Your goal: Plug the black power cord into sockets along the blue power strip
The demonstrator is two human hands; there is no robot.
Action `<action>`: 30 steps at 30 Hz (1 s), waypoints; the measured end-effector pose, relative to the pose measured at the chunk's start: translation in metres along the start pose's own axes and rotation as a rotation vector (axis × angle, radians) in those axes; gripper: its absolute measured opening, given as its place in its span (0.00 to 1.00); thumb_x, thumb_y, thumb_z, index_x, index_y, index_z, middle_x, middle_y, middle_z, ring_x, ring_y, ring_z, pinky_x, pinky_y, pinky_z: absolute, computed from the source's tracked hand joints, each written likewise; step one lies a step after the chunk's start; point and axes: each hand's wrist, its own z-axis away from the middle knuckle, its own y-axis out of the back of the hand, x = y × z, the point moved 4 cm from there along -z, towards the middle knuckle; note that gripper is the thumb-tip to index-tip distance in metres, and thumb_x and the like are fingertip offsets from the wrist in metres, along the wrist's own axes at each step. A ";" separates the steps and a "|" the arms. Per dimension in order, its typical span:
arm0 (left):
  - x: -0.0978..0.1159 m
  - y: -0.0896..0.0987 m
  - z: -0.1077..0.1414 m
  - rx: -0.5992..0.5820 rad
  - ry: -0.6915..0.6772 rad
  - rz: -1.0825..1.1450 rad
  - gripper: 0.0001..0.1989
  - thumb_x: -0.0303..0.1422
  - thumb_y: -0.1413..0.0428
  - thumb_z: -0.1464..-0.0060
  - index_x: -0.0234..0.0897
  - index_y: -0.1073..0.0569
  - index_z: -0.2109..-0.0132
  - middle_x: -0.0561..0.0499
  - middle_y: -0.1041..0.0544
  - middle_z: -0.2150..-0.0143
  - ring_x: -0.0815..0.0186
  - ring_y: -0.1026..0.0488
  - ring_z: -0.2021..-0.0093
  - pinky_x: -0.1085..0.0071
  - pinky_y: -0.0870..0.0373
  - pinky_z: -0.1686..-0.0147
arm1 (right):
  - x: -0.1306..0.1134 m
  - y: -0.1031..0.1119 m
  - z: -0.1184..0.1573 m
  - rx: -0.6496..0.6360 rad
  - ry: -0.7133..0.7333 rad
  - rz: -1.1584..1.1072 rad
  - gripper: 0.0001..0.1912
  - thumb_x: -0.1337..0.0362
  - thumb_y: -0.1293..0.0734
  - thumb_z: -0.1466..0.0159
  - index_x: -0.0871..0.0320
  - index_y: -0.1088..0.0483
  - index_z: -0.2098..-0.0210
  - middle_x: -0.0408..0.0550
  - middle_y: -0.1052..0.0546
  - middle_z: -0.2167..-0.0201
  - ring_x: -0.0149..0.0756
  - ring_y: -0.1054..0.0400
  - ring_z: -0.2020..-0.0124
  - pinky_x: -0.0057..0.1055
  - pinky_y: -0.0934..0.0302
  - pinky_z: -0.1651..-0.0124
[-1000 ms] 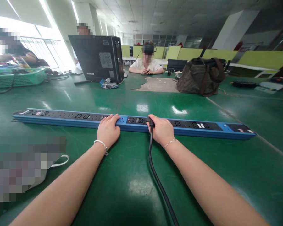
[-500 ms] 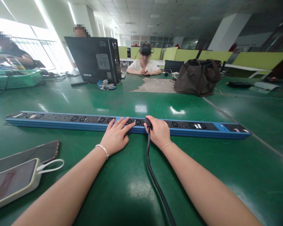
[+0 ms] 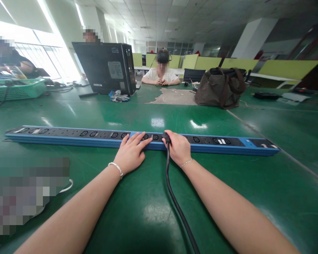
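Observation:
A long blue power strip [image 3: 69, 141] with a black socket face lies across the green table. My left hand [image 3: 131, 151] rests on its middle, fingers spread over the sockets and top edge. Just to the right, my right hand [image 3: 178, 146] grips a black power plug [image 3: 166, 137] at the strip's socket face. Whether the plug is seated fully in a socket cannot be seen, as it and my fingers cover that spot. From the plug a thick black cable [image 3: 172, 195] runs down toward me between my forearms.
At the left a blurred-out patch covers part of the table, with a white cable [image 3: 68, 186] beside it. Further back are a green basket [image 3: 21, 89], a black computer case [image 3: 106, 68], gloves [image 3: 119, 96] and a brown bag [image 3: 218, 88]. A person [image 3: 161, 76] sits opposite; others are behind.
Both hands keep their places on the strip and plug. The view has shifted very slightly; nothing else has visibly moved.

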 end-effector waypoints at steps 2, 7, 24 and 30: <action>0.001 0.001 0.000 0.001 0.002 0.006 0.28 0.29 0.53 0.48 0.51 0.39 0.39 0.51 0.41 0.34 0.59 0.46 0.35 0.52 0.53 0.37 | 0.000 -0.001 0.001 0.007 0.021 0.004 0.17 0.59 0.42 0.33 0.64 0.31 0.51 0.55 0.23 0.57 0.40 0.29 0.55 0.33 0.39 0.50; 0.001 0.000 -0.001 0.001 0.009 0.023 0.28 0.29 0.53 0.48 0.51 0.39 0.39 0.51 0.41 0.34 0.59 0.46 0.35 0.52 0.53 0.37 | -0.001 0.001 0.001 0.008 0.002 -0.031 0.18 0.59 0.44 0.33 0.62 0.32 0.51 0.55 0.23 0.56 0.40 0.30 0.54 0.35 0.38 0.47; -0.002 -0.002 -0.001 -0.004 0.007 0.027 0.29 0.29 0.53 0.48 0.51 0.39 0.39 0.51 0.41 0.34 0.59 0.46 0.35 0.52 0.54 0.37 | 0.130 0.075 0.024 0.302 -0.564 -0.316 0.21 0.51 0.42 0.38 0.58 0.26 0.60 0.52 0.22 0.63 0.42 0.29 0.59 0.39 0.36 0.53; -0.002 -0.003 -0.001 -0.001 0.001 0.028 0.28 0.29 0.53 0.47 0.51 0.39 0.39 0.52 0.41 0.34 0.59 0.46 0.34 0.52 0.53 0.37 | 0.143 0.072 0.039 0.213 -0.517 -0.346 0.20 0.50 0.41 0.38 0.56 0.27 0.57 0.50 0.22 0.57 0.42 0.29 0.55 0.41 0.38 0.49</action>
